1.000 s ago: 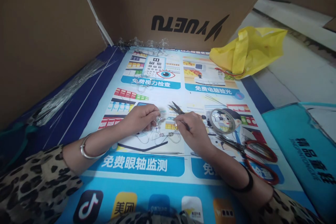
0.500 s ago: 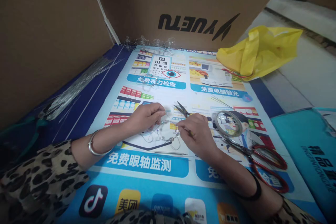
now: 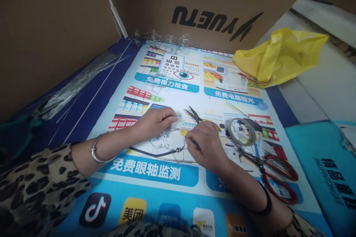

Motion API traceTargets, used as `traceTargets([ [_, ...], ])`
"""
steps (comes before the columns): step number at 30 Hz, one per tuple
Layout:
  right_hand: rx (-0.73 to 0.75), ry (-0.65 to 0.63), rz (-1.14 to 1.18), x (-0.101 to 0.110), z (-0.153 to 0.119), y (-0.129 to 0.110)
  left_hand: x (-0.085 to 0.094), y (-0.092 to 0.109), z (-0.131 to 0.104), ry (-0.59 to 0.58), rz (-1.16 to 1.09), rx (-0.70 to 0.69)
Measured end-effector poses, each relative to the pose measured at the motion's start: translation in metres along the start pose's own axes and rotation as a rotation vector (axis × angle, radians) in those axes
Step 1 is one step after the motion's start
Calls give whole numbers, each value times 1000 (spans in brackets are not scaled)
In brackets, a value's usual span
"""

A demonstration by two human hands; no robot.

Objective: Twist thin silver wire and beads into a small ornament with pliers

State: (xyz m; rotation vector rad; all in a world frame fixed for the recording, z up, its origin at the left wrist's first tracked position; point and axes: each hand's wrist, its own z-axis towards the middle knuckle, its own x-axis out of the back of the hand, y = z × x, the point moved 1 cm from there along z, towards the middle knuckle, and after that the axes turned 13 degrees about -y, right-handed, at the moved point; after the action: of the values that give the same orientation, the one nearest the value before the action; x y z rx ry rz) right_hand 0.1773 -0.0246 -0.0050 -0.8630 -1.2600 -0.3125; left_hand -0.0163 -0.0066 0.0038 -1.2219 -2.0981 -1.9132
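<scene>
The beaded wire [image 3: 178, 150] is lying in loose loops between the two hands, close over the printed sheet [image 3: 178, 100]. It is reaching toward the thumb side of the right hand [image 3: 205, 144] and just beside the fingertips of the left hand [image 3: 160, 120]. The left thumb and forefinger are pressing together; whether a strand is passing between them, I cannot tell. The right hand is closing around the pliers [image 3: 195, 114], its thumb and forefinger meeting at the wire.

Containers: the yellow bag [image 3: 271, 59] is slumping at the far right, its contents being too indistinct to identify. The cardboard box [image 3: 155, 3] is standing behind the sheet (its lettering is reading upside down); its inside is being hidden.

The beaded wire is curving, so no single long axis is showing. The pliers are pointing away from the person and leftward, their long axis running diagonally back into the right palm.
</scene>
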Motion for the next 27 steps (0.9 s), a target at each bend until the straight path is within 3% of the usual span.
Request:
traceTargets([
  [13, -54, 18, 118, 3, 3, 6, 3, -1, -1, 14, 138, -1],
  [17, -53, -11, 64, 7, 9, 11, 2, -2, -1, 41, 284, -27],
  [22, -26, -87, -13, 15, 20, 12, 0, -6, -1, 91, 432, -136],
  [27, -5, -126, 51, 19, 32, 8, 2, -7, 3, 32, 324, -298],
])
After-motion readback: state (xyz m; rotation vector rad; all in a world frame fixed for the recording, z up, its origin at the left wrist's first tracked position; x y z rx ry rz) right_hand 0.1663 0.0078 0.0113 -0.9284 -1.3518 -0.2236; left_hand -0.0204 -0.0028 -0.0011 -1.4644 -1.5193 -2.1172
